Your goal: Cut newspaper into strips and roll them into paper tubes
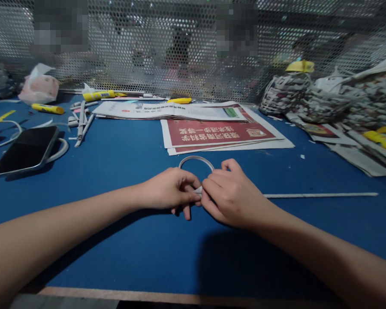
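Observation:
A pale grey paper strip (197, 158) forms a round loop just above my hands. A thin whitish rod, perhaps rolled paper (321, 195), stretches to the right from behind my right hand; whether it is one piece with the loop is hidden. My left hand (172, 189) pinches a whitish end of the strip between thumb and forefinger, its lower fingers loosely curled. Pressed close against it, my right hand (231, 193) is closed around the strip at the loop's right side. My fingers cover the spot where the ends meet.
Folded newspapers (218, 133) lie beyond my hands on the blue table (131, 253). At left are a phone (27, 150), rolled paper pieces (82, 124) and yellow glue sticks (47, 108). Woven paper baskets (284, 92) stand at right, before a perforated metal screen (193, 47).

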